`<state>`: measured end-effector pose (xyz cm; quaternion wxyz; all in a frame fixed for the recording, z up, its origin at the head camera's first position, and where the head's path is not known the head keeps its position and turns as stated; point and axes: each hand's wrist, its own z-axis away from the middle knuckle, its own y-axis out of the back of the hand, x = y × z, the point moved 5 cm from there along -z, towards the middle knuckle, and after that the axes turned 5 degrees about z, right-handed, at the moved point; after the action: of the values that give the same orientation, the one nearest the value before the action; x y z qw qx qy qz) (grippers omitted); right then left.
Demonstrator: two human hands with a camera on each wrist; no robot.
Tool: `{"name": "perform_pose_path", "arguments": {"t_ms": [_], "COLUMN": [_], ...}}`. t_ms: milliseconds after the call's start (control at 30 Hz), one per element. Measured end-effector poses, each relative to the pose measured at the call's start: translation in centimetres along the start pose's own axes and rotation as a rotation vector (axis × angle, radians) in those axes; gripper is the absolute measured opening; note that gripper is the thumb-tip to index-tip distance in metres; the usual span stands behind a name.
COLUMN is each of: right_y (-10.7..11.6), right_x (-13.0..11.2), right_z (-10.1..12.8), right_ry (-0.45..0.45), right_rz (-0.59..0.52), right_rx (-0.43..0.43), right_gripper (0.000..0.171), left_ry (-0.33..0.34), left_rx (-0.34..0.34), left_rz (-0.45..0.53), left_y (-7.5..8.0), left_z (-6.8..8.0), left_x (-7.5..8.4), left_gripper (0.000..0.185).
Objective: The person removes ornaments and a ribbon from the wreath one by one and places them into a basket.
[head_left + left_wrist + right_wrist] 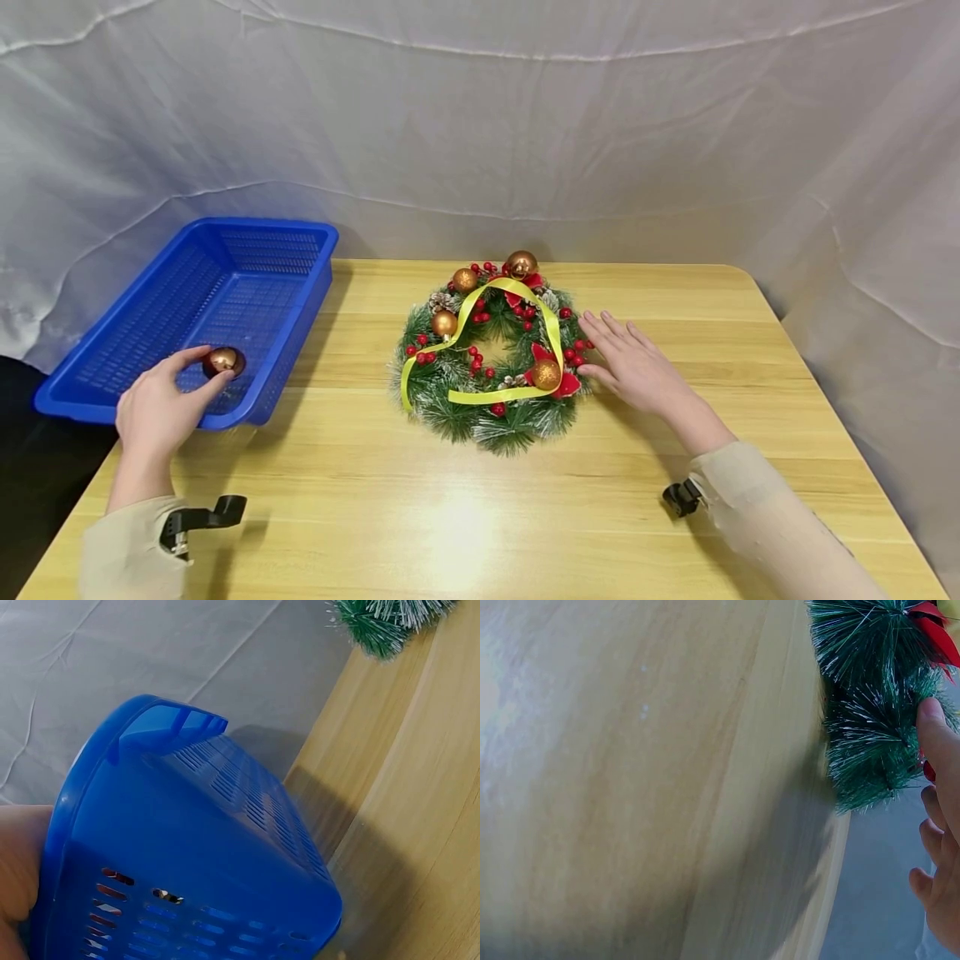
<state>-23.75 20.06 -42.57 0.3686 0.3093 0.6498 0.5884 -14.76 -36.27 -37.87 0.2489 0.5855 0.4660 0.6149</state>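
Observation:
A green Christmas wreath (491, 358) with red berries, gold baubles and a yellow ribbon (495, 350) lies in the middle of the wooden table (465, 508). My right hand (630, 362) rests flat and open against the wreath's right edge; its thumb touches the needles (870, 750) in the right wrist view. My left hand (161, 404) reaches over the near rim of the blue basket (217, 308) and pinches a gold bauble (222, 360) between thumb and fingers. The left wrist view shows the basket's outer wall (202, 855) close up.
White cloth hangs behind and to both sides of the table. The basket sits at the table's left edge, partly overhanging. Bare wood spreads in front of the wreath and to its right.

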Motion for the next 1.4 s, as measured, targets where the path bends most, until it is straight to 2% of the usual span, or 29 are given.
{"name": "perform_pose_path", "arguments": {"t_ms": [400, 533, 667, 833, 933, 1067, 1200, 1333, 1400], "right_y": [0.1, 0.1, 0.1, 0.0, 0.1, 0.2, 0.3, 0.2, 0.2], "right_x": [-0.2, -0.1, -0.2, -0.1, -0.1, -0.1, -0.2, -0.2, -0.2], "right_z": [0.0, 0.1, 0.1, 0.0, 0.0, -0.1, 0.0, 0.0, 0.0], "right_ry": [0.003, 0.005, 0.008, 0.011, 0.013, 0.014, 0.015, 0.010, 0.011], "right_rz": [-0.005, -0.008, -0.007, -0.004, -0.006, -0.006, -0.007, -0.007, -0.007], "right_rx": [-0.008, -0.010, -0.008, 0.005, 0.004, -0.003, -0.003, 0.002, 0.002], "right_gripper": [0.074, 0.073, 0.073, 0.073, 0.073, 0.074, 0.074, 0.074, 0.074], "left_ry": [0.015, 0.016, 0.023, 0.021, -0.012, -0.081, -0.199, -0.347, -0.388], "left_rx": [-0.028, -0.015, 0.033, 0.147, 0.194, 0.219, 0.243, 0.206, 0.165], "left_rz": [0.003, 0.026, 0.088, 0.217, 0.268, 0.321, 0.451, 0.565, 0.583], "left_y": [0.0, 0.0, 0.2, 0.9, 1.2, 1.2, 0.5, -1.1, -2.1], "left_z": [0.0, 0.1, 0.3, 0.3, 0.3, 0.2, -0.1, -0.4, -0.6], "left_x": [0.1, 0.2, 0.3, 1.2, 2.5, 5.1, 8.3, 11.5, 12.9], "left_gripper": [0.064, 0.063, 0.060, 0.052, 0.049, 0.047, 0.042, 0.041, 0.041]}}
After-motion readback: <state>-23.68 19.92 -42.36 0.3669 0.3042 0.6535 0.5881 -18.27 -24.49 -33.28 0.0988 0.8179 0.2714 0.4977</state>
